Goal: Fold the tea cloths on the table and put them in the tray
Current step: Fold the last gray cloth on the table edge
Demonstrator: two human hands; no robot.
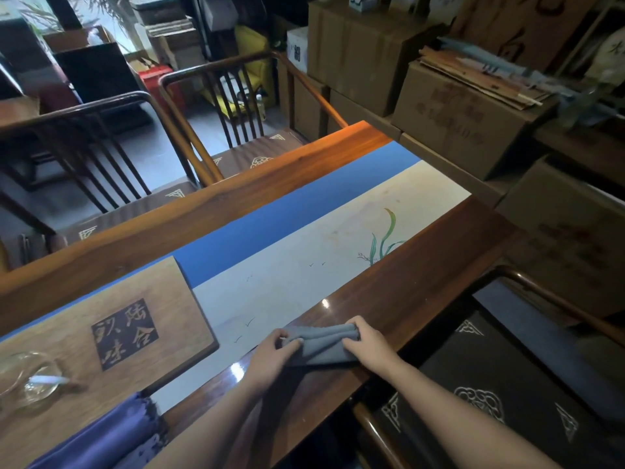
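Folding a grey tea cloth (324, 346) at the near edge of the dark wooden table (422, 265), just beside the painted blue-and-cream table runner (304, 252). Left hand (270, 358) pinching the cloth's left end, fingers curled round the fabric; right hand (365, 346) gripping the right end, fingers curled over the doubled fold. Cloth lying partly folded, several layers stacked between the two hands.

Risking, by judgement, a slack or uneven fold: layers slipping apart if either pinch loosens, or the near edge sliding off the polished table rim and dragging the rest down. Risking also a brush against the glass vessel (27, 384) during the carry over to the tray.

Holding things already: wooden tray (101, 309) at the left, bearing carved characters, carrying that glass vessel on its near left part, and a purple tea cloth (111, 434) lying partly on the tray's near edge; whether properly folded, impossible telling.
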